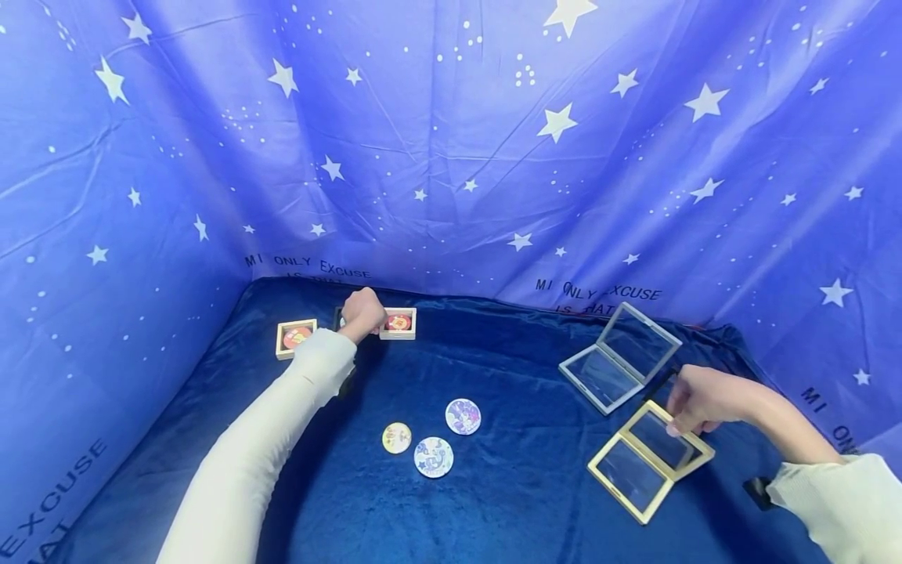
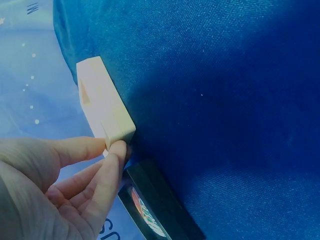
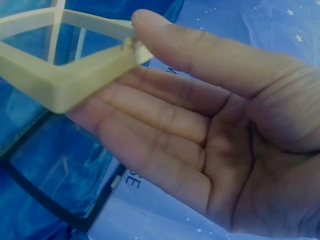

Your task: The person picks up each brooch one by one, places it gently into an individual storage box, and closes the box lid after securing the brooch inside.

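Note:
My left hand [image 1: 362,311] pinches the near end of a pale wooden box frame [image 2: 106,100] between thumb and fingertips. In the head view that box frame [image 1: 398,335] has a round red badge [image 1: 398,322] in it. Beside my fingers stands a black box frame [image 2: 167,205] with a colourful round badge inside, mostly hidden by the hand in the head view. On the right, my right hand [image 1: 708,401] holds the raised lid edge of a gold hinged frame [image 1: 629,501], thumb on top and fingers beneath. Clear panes fill both its halves.
Behind the gold frame lies a silver-grey hinged frame [image 1: 599,403], lid raised. Another pale box frame [image 1: 285,352] with a red badge sits at far left. Three round badges, one yellowish [image 1: 396,438] and two purple-blue [image 1: 463,417], lie mid-cloth. Star-printed curtains [image 1: 451,157] enclose the table.

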The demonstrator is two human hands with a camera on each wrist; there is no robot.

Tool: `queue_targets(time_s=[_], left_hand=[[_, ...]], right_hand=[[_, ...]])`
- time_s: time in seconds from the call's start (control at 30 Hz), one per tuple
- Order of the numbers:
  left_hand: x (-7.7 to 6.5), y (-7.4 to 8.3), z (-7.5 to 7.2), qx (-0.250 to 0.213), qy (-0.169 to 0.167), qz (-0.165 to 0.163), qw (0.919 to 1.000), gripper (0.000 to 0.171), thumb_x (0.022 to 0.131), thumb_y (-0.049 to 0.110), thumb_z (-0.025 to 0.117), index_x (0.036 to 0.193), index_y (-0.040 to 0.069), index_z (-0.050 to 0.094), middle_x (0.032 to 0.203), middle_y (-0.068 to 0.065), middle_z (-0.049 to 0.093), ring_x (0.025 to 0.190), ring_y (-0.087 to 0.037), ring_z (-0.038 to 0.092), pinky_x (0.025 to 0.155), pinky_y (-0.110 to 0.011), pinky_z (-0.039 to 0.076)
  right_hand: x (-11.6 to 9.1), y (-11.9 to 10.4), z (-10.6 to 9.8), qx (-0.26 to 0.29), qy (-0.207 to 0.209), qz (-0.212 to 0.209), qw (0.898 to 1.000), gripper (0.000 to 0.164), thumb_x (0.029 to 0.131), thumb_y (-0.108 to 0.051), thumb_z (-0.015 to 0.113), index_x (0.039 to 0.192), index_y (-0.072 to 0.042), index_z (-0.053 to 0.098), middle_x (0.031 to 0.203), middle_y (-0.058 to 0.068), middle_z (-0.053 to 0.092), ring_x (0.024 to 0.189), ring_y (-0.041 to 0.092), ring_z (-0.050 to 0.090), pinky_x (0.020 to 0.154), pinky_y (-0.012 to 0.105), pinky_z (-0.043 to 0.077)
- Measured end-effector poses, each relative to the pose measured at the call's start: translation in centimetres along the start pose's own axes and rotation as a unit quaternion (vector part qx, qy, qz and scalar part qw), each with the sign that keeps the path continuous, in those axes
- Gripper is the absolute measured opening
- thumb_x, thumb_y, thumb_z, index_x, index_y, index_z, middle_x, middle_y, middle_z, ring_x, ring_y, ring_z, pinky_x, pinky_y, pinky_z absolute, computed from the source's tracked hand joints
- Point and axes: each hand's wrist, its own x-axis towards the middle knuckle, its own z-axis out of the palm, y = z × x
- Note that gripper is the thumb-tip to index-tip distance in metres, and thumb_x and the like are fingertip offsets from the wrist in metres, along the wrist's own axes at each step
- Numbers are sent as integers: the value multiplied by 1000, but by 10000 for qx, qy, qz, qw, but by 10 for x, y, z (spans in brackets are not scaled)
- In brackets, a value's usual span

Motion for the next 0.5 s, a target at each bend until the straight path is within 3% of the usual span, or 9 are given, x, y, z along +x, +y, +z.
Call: queue_targets(time_s=[0.1, 0.2, 0.33, 0.5], left_hand=[[-2, 0, 0, 31, 126, 87, 9999, 9, 76, 3, 75, 85, 2, 75, 59, -4, 69, 43, -11, 58, 42, -24, 47], [-5, 0, 0, 80, 203, 139, 9997, 10, 76, 3, 75, 86, 3, 76, 70, -8, 75, 54, -17, 66, 45, -26, 49], [-6, -1, 0, 93, 235, 217, 9994, 11, 75, 3, 74, 85, 3, 76, 76, -10, 77, 70, -25, 73, 49, -28, 51], [-7, 0, -1, 47, 272, 284, 9992, 5, 73, 2, 75, 76, 4, 74, 69, -9, 73, 74, -28, 73, 46, -27, 49]], right_hand=[[0, 0, 6, 142, -74, -146, 9998, 21, 82, -7, 81, 69, -3, 65, 57, -7, 42, 52, 7, 34, 50, 22, 35], [-1, 0, 10, 211, -6, -105, 9997, 20, 81, -5, 81, 67, -3, 66, 56, -6, 49, 53, 7, 42, 49, 23, 42], [-2, -1, 10, 228, 176, 155, 9995, 11, 82, -2, 80, 74, -2, 72, 64, 2, 66, 62, 15, 61, 60, 33, 58], [-3, -2, 8, 208, 144, -163, 9995, 12, 83, -3, 79, 73, -2, 71, 63, -2, 62, 58, 9, 53, 55, 28, 53]])
